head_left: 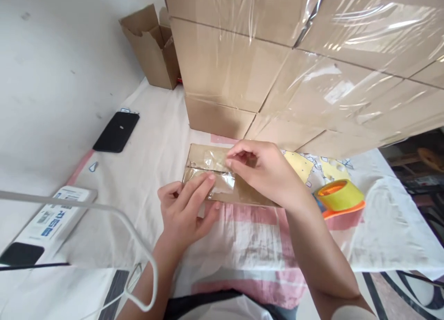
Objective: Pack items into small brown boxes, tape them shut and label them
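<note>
A small flat cardboard box (pixel 258 193) lies on the cloth-covered table in front of me, with strips of clear packing tape (pixel 222 182) along the seam on its top. My left hand (pixel 189 211) holds its left end, fingers on the taped top and thumb at the near edge. At the far side of the seam, my right hand (pixel 260 165) is closed, thumb and forefinger pinching a clear piece of tape on the box. My right palm and wrist hide the box's right part.
Wrapped, stacked cartons (pixel 236 65) rise right behind the box. A yellow tape roll (pixel 340 195) sits on something orange at right. An open carton (pixel 152 56), black phone-like slab (pixel 117 132) and white labelled box (pixel 52 218) stand left. A white cable (pixel 120 213) crosses the near left.
</note>
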The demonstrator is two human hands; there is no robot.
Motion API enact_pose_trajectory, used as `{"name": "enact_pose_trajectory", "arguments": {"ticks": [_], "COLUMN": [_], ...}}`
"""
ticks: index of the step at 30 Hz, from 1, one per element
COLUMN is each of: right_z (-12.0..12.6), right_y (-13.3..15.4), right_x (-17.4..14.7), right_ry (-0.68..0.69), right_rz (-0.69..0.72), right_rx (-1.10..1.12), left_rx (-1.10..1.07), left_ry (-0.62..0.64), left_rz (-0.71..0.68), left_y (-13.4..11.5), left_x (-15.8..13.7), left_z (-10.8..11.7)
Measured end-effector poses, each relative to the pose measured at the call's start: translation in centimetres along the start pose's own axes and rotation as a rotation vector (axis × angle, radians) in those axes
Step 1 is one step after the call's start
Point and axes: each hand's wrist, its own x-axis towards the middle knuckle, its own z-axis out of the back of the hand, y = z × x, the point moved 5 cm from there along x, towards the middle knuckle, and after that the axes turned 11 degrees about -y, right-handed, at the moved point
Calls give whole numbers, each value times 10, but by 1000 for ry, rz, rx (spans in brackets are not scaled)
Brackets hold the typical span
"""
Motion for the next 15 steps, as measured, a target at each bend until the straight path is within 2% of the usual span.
{"name": "enact_pose_trajectory", "arguments": {"ticks": [2,6,9,12,15], "right_z": [-7,-6,-7,-7,4], "right_y": [-9,-15,-17,-21,-32], "right_x": [7,7,6,8,13], "right_ry": [28,8,-32,-161,-338], "right_rz": [-35,-17,7,28,6], "right_rx": [-37,-65,-170,-289,-391], "left_rx": [25,43,70,89,95], "left_ry": [-19,-57,-76,-99,-127], "left_rz": [-26,-83,-49,-7,-1], "left_y": [1,2,2,-1,-2], "left_x": [-4,-8,-9,-9,-11], "left_z": [-2,-3,-3,-5,-7]}}
